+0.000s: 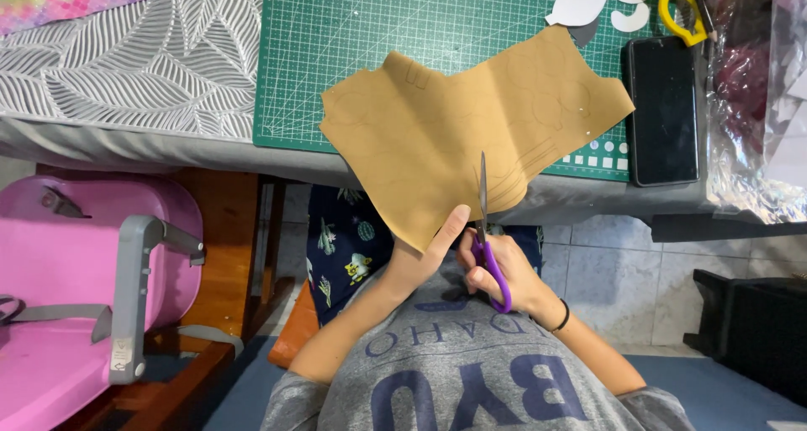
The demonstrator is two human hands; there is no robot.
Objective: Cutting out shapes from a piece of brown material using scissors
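Tan sheet (458,124) hangs off table's near edge, overlapping green cutting mat (336,44); left hand (424,250) pinches its 6 o'clock corner, right hand (504,275) closed thru purple scissors (486,229), blades nearly closed in sheet. Black phone (664,112) at 3 o'clock, pink seat (76,288) at 8 o'clock, tiled floor (605,263) below.

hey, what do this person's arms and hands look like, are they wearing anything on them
Both forearms are bare, with no long sleeves and no gloves. The left hand shows no ring or band. The right hand has a thin dark band around its wrist. The short sleeves of a grey T-shirt with dark blue lettering cover the upper arms.
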